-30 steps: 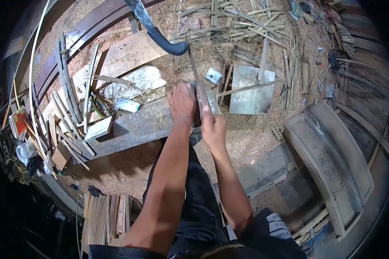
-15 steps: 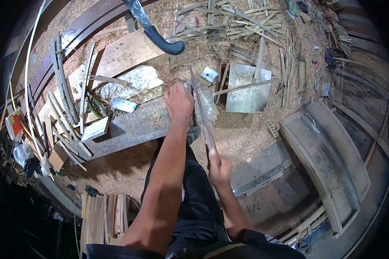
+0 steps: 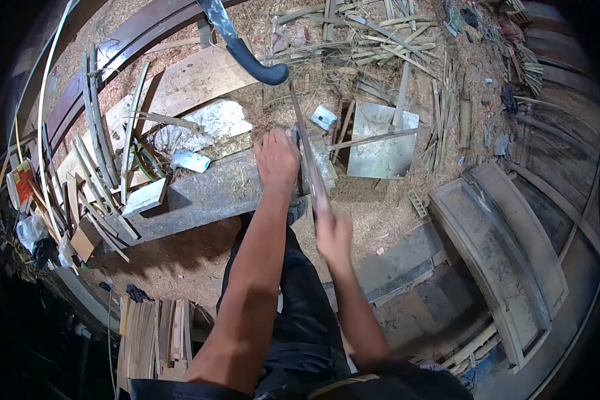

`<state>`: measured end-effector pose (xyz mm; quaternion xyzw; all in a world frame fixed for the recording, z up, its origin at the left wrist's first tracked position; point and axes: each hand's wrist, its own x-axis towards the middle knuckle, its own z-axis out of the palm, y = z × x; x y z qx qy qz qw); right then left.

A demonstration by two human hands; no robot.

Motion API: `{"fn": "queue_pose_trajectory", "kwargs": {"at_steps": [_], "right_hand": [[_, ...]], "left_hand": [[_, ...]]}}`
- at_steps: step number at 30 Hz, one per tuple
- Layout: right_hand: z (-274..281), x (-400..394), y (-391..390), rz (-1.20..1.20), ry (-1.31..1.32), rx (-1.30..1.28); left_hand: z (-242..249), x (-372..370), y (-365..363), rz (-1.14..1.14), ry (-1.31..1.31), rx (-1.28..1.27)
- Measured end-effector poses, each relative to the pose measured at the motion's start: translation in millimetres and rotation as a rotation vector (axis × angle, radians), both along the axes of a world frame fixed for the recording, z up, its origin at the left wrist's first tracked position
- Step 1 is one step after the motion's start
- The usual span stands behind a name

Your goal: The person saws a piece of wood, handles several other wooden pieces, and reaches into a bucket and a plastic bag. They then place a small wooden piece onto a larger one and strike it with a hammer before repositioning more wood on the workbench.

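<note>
My right hand [image 3: 333, 235] is closed around the near end of a handsaw [image 3: 307, 143], seen almost edge-on as a long, narrow, tapering strip pointing away from me. The saw passes just right of my left hand [image 3: 277, 157], which presses down on the far edge of a grey board [image 3: 227, 192]. Its fingers curl forward over that edge; what lies under them is hidden. Beyond the left hand is a machete-like tool with a curved dark handle [image 3: 257, 65] and a greyish blade [image 3: 217, 19].
Wood strips [image 3: 103, 127] are heaped at left; thin slats [image 3: 387, 40] lie at the back. A metal-looking sheet [image 3: 382, 140] rests right of the saw. Curved wooden panels [image 3: 497, 247] stand at right. Stacked boards [image 3: 143, 337] are at lower left. Wood shavings cover the ground.
My right hand has pushed forward, away from my body, and the saw has slid ahead with it. The left hand stays in place. The view has shifted slightly.
</note>
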<state>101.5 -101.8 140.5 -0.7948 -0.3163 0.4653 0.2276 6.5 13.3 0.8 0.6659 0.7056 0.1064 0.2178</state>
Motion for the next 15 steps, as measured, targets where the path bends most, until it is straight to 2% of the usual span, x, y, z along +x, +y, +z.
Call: {"fn": "queue_pose_trajectory", "kwargs": {"at_steps": [2,3,5,7,9,10,12,15], "right_hand": [[-35,-3,60,-0.074,0.02,0.105],[-33,-2,52,-0.068,0.023,0.107],[-13,0,14,0.026,-0.043,0.131],[31,-2,-20,-0.023,-0.014,0.097],[44,2,-26,-0.074,0.068,0.081],[26,5,-21,0.014,-0.024,0.096],[-16,8,24,0.03,-0.054,0.112],[-22,6,37,-0.019,0.012,0.067]], "left_hand": [[2,2,0,0.005,0.015,-0.032],[3,1,1,0.013,0.035,-0.06],[2,1,-6,0.004,0.024,-0.055],[0,0,0,-0.007,0.015,-0.027],[-1,1,0,0.003,-0.01,-0.07],[1,0,-5,-0.003,-0.011,-0.082],[5,2,1,0.008,0.024,-0.117],[5,3,1,0.002,0.039,-0.111]]}}
